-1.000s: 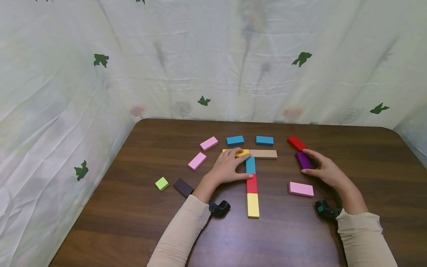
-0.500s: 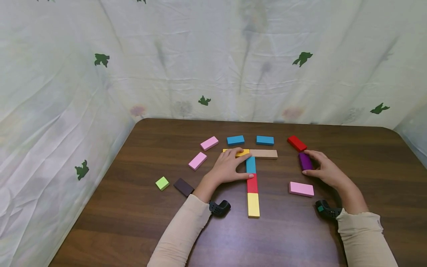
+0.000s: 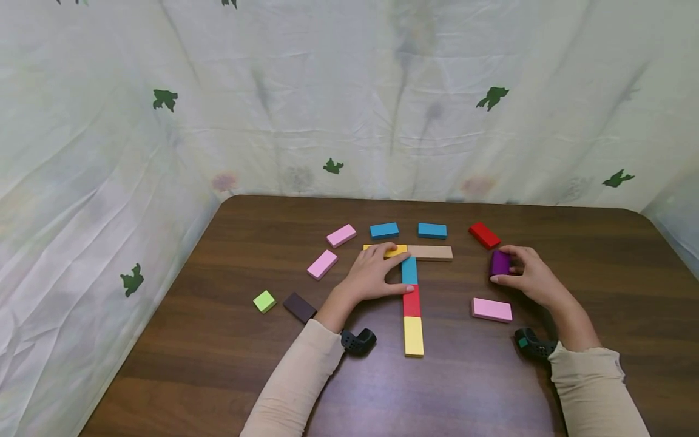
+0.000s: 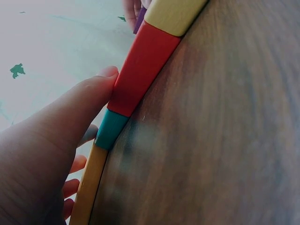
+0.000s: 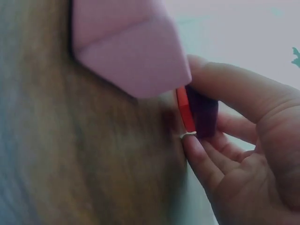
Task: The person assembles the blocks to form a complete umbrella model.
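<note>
I count three pink blocks [image 3: 492, 309], three blue blocks [image 3: 409, 271], two red blocks [image 3: 412, 303], two yellow blocks [image 3: 413, 337], one tan block [image 3: 430, 253], one purple block [image 3: 499, 264], one green block [image 3: 264, 301], one dark block [image 3: 299, 308].

purple block [image 3: 499, 263] pinched in right hand [image 3: 532, 278]

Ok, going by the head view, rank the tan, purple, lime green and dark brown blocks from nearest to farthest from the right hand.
1. Purple block: held in the fingers of the right hand.
2. Tan block: left of that hand, near the table's middle.
3. Dark brown block: well to the left.
4. Lime green block: farthest left of the four.
</note>
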Motion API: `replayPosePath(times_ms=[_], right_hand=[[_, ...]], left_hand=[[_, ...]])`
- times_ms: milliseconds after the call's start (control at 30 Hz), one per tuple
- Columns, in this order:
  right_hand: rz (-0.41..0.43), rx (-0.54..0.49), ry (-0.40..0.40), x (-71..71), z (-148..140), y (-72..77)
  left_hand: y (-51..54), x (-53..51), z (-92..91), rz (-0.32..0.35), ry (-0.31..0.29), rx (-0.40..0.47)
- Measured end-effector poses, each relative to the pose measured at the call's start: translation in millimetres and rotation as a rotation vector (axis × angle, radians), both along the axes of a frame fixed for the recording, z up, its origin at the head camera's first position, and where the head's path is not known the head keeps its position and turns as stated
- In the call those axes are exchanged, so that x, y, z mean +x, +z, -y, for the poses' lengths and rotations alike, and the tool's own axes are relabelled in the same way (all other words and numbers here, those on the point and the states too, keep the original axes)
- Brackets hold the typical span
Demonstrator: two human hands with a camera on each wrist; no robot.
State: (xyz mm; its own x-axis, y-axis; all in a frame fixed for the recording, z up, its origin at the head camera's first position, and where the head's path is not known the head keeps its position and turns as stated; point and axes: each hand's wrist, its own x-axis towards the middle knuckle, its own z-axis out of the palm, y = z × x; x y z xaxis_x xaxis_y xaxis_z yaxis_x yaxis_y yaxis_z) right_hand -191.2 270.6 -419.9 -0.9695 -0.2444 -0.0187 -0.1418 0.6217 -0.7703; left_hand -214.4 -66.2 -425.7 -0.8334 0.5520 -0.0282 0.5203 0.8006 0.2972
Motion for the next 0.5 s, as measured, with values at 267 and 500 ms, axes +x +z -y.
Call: replayPosePath(times_ms=[267,500], right_hand=[[-0.038,-0.003,-0.032,1.4,5.5,7.5],[-0.064,-0.025,-0.056,1.4,12.0,14.4]], left_hand=[[-1.0,0.0,0.4,-0.013,-0.005,0.005],[-1.6,-0.2,0.5,-0.008,-0.004,0.007]])
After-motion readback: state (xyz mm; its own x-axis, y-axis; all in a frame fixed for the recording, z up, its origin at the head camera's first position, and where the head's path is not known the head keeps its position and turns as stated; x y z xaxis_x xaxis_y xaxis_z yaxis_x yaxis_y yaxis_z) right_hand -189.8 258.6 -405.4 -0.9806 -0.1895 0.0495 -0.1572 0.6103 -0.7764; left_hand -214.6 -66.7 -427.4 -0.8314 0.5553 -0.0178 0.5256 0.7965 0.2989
